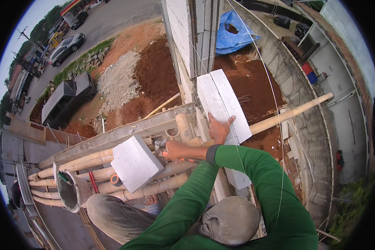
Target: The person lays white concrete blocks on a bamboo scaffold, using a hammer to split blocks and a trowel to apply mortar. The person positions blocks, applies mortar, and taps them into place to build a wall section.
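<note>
My forearms cross in front of me, the right one over the left. My left hand (219,129) lies on the near end of a white lightweight block (221,100), thumb and a finger spread; its other fingers are hard to see. A dark seam runs along that block, which sits beside the wall column. My right hand (177,150) reaches across to the left, closed round a hammer (191,160) with an orange and dark handle; its metal head points left. Close to that head, another white block (137,164) rests tilted on bamboo poles (100,173).
On the poles at left stand a bucket (82,191) with a green-handled tool inside, a red-handled tool (93,182) and an orange round item (116,180). A block column (201,37) rises ahead. Thin string lines (266,68) cross at right. Red soil (258,83) lies far below.
</note>
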`<state>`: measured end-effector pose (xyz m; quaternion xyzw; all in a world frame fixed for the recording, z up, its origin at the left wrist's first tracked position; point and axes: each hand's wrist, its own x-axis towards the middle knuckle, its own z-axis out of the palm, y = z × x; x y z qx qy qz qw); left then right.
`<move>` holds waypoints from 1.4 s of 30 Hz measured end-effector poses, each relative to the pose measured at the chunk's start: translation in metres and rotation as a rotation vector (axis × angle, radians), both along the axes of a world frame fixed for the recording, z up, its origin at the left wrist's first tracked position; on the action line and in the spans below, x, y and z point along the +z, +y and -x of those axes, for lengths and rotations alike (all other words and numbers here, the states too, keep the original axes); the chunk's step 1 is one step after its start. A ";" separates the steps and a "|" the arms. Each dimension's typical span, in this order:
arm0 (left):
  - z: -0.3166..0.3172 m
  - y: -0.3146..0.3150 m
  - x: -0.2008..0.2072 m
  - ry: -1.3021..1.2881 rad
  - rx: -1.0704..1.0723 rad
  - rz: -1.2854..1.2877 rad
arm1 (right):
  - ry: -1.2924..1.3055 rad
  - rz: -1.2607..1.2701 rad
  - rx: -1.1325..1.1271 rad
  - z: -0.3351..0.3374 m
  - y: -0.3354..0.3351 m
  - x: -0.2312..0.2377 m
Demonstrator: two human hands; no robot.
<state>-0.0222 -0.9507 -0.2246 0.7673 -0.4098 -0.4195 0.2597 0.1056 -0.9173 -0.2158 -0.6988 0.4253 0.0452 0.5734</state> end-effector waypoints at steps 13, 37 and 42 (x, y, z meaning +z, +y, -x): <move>0.014 -0.015 -0.068 -0.064 0.052 0.176 | -0.570 0.174 -1.011 0.055 -0.104 0.014; -0.002 -0.024 -0.012 0.366 -0.153 0.088 | -0.412 0.053 -1.379 0.397 -0.039 -0.076; -0.016 -0.031 -0.034 0.324 -0.201 0.095 | -0.448 -0.061 -1.273 0.384 -0.071 -0.134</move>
